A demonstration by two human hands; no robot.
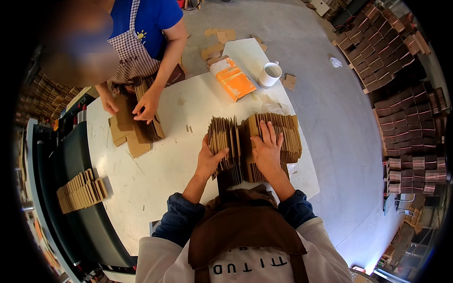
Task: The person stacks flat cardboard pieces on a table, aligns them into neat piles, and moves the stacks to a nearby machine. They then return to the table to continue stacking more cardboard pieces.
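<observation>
Two bundles of folded brown cardboard pieces stand on edge in front of me, with a narrow dark gap between them. My left hand [211, 159] grips the left cardboard bundle [222, 134], its thumb over the near top edges and the fingers mostly hidden at the outer side. Over the larger right cardboard bundle [289, 137] lies my right hand [268, 150]. Its fingers stretch across the top edges and the thumb rests by the left side, holding the pieces together. Both bundles sit at the near right part of the white table [179, 141].
Across the table a co-worker's hands [147, 106] handle another cardboard stack [151, 129]. A white mug [270, 75] and an orange-and-white package [233, 80] stand at the far right. Cardboard pieces [82, 191] lie on a black roller machine [71, 151] at left. Stacked cardboard [406, 118] lines the right.
</observation>
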